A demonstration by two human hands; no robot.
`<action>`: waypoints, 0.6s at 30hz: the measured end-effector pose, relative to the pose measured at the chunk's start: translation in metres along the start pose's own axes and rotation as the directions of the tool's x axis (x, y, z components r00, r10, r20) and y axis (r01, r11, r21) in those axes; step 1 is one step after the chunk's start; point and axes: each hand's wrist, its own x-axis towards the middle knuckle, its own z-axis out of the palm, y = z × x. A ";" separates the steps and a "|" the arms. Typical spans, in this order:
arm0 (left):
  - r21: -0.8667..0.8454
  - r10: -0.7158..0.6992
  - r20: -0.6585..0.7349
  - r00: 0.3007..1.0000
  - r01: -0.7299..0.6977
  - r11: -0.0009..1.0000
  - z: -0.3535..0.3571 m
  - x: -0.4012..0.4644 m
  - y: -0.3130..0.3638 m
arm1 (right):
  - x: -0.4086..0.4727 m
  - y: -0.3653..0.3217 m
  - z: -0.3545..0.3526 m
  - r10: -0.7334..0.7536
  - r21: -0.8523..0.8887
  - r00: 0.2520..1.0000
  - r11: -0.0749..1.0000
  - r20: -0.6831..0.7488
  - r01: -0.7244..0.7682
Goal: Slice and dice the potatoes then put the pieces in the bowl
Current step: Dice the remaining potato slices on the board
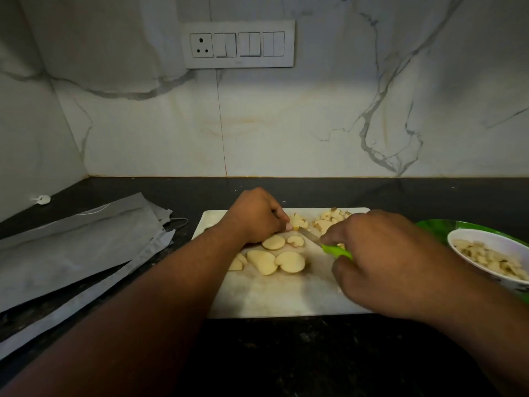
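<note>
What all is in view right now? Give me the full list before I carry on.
cutting board: one, white, on the counter, centre
potato slices: several, pale yellow, middle of the board
diced potato: one loose pile, pale yellow, far edge of the board
knife: one, green handle, blade pointing at the dice
bowl: one, white, right, holding diced potato
plate: one, green, under the bowl
bags: a few, grey, flat, left on the counter
counter: one, black
switch panel: one, white, on the wall
left hand: curled, at the potato beside the blade
right hand: grip on the knife handle
</note>
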 end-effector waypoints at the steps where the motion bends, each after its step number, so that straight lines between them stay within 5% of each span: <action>1: -0.007 0.004 -0.006 1.000 -0.004 1.000 0.000 0.000 0.000 | 0.001 0.001 -0.002 0.011 0.015 1.000 1.000 -0.018 -0.011; 7: 0.012 -0.031 0.012 0.999 0.031 0.999 -0.004 0.002 -0.004 | 0.024 0.007 0.019 0.068 0.120 0.989 0.991 -0.135 -0.052; 18: -0.011 -0.050 0.005 0.999 0.051 0.999 -0.003 0.002 -0.003 | 0.032 -0.005 0.035 0.017 0.056 0.999 0.998 -0.028 -0.015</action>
